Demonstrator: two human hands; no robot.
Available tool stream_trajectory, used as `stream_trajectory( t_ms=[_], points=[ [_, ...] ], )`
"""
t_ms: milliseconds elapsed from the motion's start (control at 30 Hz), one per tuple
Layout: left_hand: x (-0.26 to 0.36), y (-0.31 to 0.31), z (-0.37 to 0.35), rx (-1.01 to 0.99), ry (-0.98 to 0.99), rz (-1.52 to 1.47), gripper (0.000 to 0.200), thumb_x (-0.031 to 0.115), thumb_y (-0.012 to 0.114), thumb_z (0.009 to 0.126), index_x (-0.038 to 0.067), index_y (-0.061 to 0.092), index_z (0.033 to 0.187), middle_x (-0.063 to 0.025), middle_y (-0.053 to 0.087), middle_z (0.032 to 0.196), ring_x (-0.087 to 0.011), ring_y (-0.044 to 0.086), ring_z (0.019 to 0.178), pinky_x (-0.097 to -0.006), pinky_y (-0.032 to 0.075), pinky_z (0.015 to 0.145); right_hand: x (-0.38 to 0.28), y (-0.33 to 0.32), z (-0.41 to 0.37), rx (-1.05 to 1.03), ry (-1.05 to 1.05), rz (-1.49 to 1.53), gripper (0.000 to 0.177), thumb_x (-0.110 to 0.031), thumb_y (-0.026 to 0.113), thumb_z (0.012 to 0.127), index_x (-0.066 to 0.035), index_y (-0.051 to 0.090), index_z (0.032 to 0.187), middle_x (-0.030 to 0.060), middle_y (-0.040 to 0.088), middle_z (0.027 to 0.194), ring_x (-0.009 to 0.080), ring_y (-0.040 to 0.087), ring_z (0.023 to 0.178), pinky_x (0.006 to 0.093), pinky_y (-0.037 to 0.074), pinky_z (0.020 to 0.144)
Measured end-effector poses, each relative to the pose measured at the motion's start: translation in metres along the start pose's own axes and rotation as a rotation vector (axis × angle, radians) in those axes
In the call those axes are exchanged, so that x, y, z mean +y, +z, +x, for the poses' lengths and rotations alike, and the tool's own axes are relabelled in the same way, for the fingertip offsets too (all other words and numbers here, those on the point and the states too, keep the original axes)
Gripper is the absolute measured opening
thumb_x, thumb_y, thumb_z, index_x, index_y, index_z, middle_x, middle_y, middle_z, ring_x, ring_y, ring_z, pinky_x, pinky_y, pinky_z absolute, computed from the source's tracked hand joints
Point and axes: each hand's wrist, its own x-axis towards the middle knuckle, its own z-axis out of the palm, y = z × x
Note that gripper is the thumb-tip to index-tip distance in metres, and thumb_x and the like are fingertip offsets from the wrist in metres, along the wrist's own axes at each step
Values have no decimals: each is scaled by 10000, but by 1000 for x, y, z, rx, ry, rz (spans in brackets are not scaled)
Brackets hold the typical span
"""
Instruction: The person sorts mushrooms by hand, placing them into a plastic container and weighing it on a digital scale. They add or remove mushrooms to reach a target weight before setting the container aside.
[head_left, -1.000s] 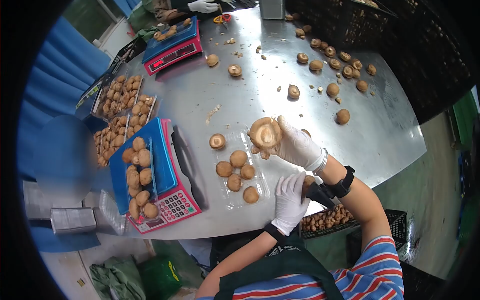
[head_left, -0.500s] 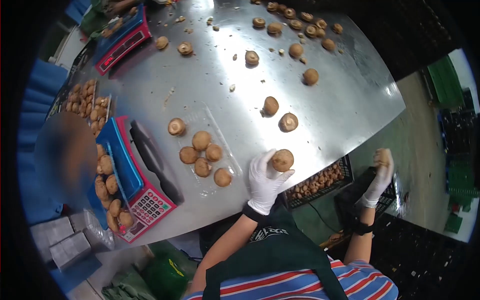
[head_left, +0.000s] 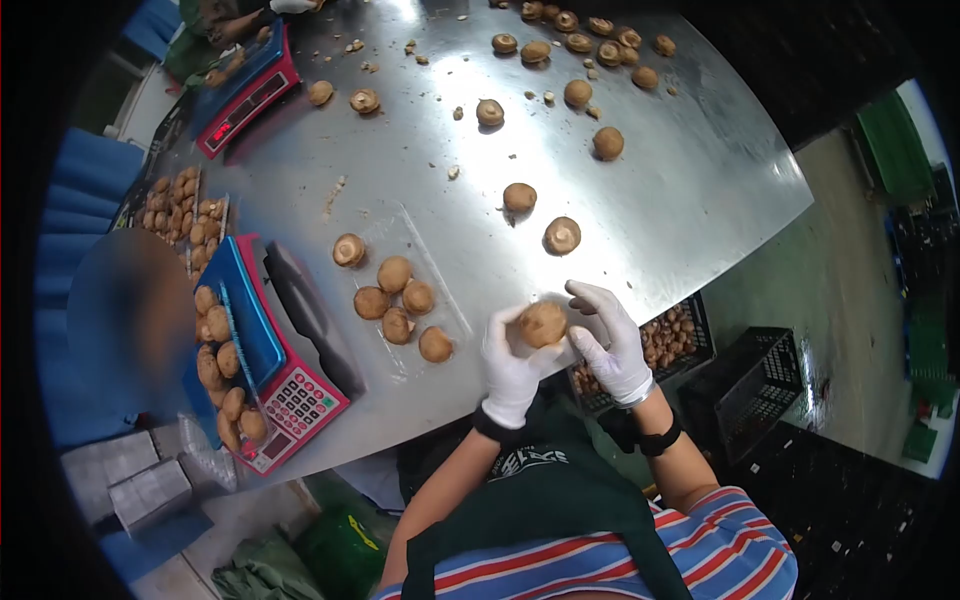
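Observation:
My left hand (head_left: 513,365), in a white glove, holds a brown mushroom (head_left: 544,325) at the table's near edge. Just right of that mushroom is my right hand (head_left: 611,345), also gloved, fingers apart with nothing visible between them. A clear plastic tray (head_left: 440,270) lies to the left with several mushrooms (head_left: 395,273) on it. Beyond my hands, two mushrooms lie on the metal, one (head_left: 562,236) with its underside up and one (head_left: 519,197) further back.
A pink and blue scale (head_left: 305,400) bears packed mushrooms at left; a second scale (head_left: 250,100) stands behind. Loose mushrooms (head_left: 608,143) lie across the metal table (head_left: 700,200). Below its edge are black crates (head_left: 765,375). A co-worker's gloved hand (head_left: 293,6) shows at the top.
My right hand has come in from the far right, over the crates, to beside the held mushroom. My left hand and its mushroom have shifted slightly left. A co-worker's gloved hand has appeared at the top.

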Motion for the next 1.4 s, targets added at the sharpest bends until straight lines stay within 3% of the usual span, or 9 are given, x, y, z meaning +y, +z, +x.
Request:
stream_trajectory(
  t_ms=[133, 267, 333, 467, 733, 900, 1033, 1167, 1400],
  points=[
    [28, -18, -7, -80, -225, -301, 868, 807, 453, 795, -3, 549, 1091, -50, 588, 960, -109, 549, 911, -259, 433, 822, 1, -3, 11, 44, 80, 57, 380, -118, 620, 891, -16, 577, 1255, 141, 619, 1130, 233, 618, 951, 325, 484, 879],
    [39, -33, -3, -112, -267, -347, 856, 799, 469, 794, -3, 545, 1086, -51, 587, 965, -113, 550, 909, -267, 439, 821, 9, -5, 9, 59, 73, 34, 362, -89, 608, 890, -18, 582, 1244, 134, 621, 1108, 218, 624, 932, 313, 489, 866],
    [50, -45, 5, -29, -255, -200, 830, 779, 471, 819, -4, 551, 1083, -68, 593, 983, -140, 560, 925, -289, 447, 842, 13, -6, 4, 44, 134, 19, 325, -86, 591, 918, -2, 587, 1232, 114, 621, 1103, 189, 617, 939, 296, 488, 866],
    [78, -104, 65, 135, 117, 438, 372, 228, 671, 834, 1, 567, 1110, -141, 591, 1079, -261, 555, 1054, -374, 428, 936, 19, -12, -3, 132, 393, 351, 275, -89, 539, 974, 26, 586, 1219, 73, 611, 1101, 135, 593, 963, 268, 479, 875],
    [7, -146, 150, -43, 7, 1310, 546, 434, 670, 847, 185, 575, 1324, -214, 448, 1407, -436, 345, 1314, -484, 286, 1102, 44, 2, 37, 194, 161, -124, 635, -143, 689, 832, -12, 409, 1386, 186, 468, 1334, 322, 511, 1158, 396, 421, 1018],
    [7, -147, 139, -7, -87, 1143, 569, 398, 656, 866, 131, 537, 1355, -251, 359, 1469, -445, 295, 1351, -493, 266, 1119, 41, 31, 98, 101, -32, -576, 812, -205, 730, 783, -42, 306, 1456, 213, 356, 1435, 394, 488, 1161, 438, 417, 1016],
    [38, -139, 114, 28, 33, 1019, 542, 299, 674, 857, 57, 535, 1321, -247, 408, 1418, -426, 332, 1321, -480, 276, 1114, 47, 40, 133, -24, -8, -725, 678, -276, 701, 810, -71, 423, 1394, 184, 488, 1330, 357, 551, 1091, 432, 465, 929],
    [74, -102, 69, -72, 177, 724, 486, 132, 674, 847, 25, 537, 1300, -171, 498, 1357, -303, 497, 1227, -385, 371, 1067, 5, 29, 114, -118, 146, -105, 401, -327, 746, 819, -95, 664, 1136, 78, 655, 943, 179, 608, 732, 315, 513, 714],
    [67, -11, 1, -498, -344, -393, 728, 4, 604, 851, 0, 247, 1485, -145, 502, 1312, -219, 517, 1212, -339, 430, 1020, -39, 8, 30, 65, 173, 290, 376, -216, 705, 834, 9, 631, 1126, 96, 627, 1019, 174, 589, 892, 291, 471, 830]
  ],
)
